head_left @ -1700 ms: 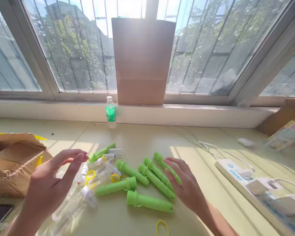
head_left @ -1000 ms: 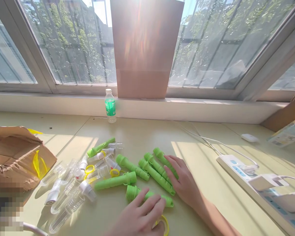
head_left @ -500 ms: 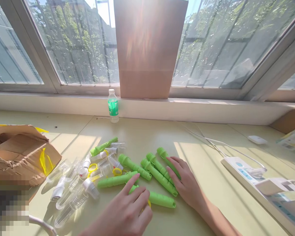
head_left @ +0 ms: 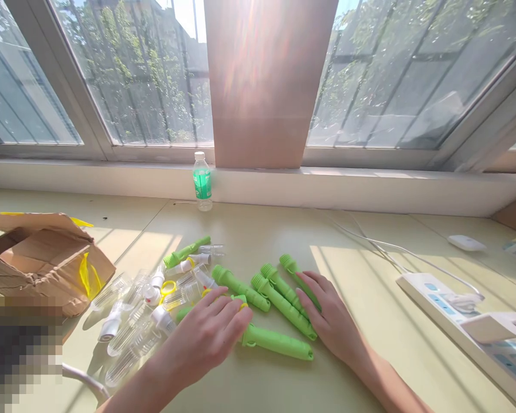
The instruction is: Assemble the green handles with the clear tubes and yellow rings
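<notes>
My left hand [head_left: 210, 327] is closed over a green plastic tube [head_left: 183, 314], hiding most of it. The tube's threaded end peeks out beyond the fingers, and a bit of yellow shows at the fingertips. My right hand [head_left: 327, 304] has its fingers and thumb around the rightmost green tube [head_left: 289, 264], which lies on the table. Two more green tubes [head_left: 284, 304] rest side by side just left of it. Another green tube [head_left: 279, 342] lies crosswise nearer to me, and one [head_left: 241, 288] sits beyond my left hand.
Clear ribbed tubes [head_left: 126, 367], white caps [head_left: 110, 327] and yellow rings [head_left: 168, 288] are heaped on the left, with a green tube [head_left: 187, 251] behind. A cardboard box [head_left: 47, 258] stands farther left. A bottle [head_left: 203, 183] is near the sill; a power strip [head_left: 434, 304] lies right.
My left hand has moved left from above the crosswise tube and closed over the tube beside it. The right hand stays at the rightmost tube. The view has shifted slightly.
</notes>
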Tool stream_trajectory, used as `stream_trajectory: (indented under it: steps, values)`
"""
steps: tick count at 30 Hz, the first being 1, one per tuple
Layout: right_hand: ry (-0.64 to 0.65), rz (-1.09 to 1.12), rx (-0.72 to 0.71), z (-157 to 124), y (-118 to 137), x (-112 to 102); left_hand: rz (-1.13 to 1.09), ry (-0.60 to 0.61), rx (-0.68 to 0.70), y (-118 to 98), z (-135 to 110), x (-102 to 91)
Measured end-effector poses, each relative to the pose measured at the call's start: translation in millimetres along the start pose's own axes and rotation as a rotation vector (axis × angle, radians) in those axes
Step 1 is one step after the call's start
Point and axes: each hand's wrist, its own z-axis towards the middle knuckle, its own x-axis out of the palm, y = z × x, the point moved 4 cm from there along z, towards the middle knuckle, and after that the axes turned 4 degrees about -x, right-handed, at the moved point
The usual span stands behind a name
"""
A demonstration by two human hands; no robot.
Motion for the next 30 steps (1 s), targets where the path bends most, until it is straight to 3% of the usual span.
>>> stream_trajectory:
  steps: [9, 20, 30]
  values:
    - [0.011, 0.013, 0.005, -1, 0, 1, -0.108, -0.066, -0.111, 7, 0, 3.4]
    - [0.002, 0.001, -0.012, -1, -1, 1, -0.039, -0.075, -0.072, -4, -8, 18.5]
    - [-0.012, 0.087, 0.068, 3, -1, -3, -0.101, -0.125, -0.115, 0, -5, 15.3]
